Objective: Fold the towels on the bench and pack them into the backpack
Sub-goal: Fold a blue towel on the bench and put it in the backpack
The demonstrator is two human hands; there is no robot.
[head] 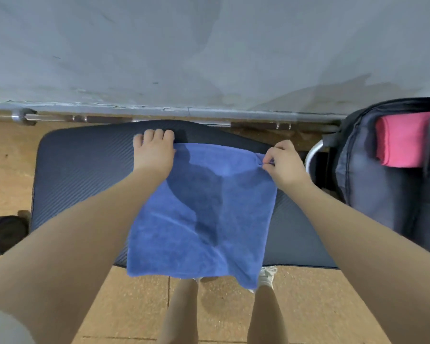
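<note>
A blue towel (201, 214) lies spread flat on the dark padded bench (77, 175), its near edge hanging over the bench's front. My left hand (154, 152) rests on the towel's far left corner with curled fingers over it, at the bench's far edge. My right hand (283, 162) pinches the far right corner between thumb and fingers. A dark backpack (382, 194) stands open at the right end of the bench, with a folded pink towel (402, 142) sticking out of it.
A grey wall rises just behind the bench. A barbell (60, 118) lies on the floor along the wall. A dark dumbbell weight (5, 234) sits on the floor at the left. My legs and a white shoe (267, 276) stand on tan tiles.
</note>
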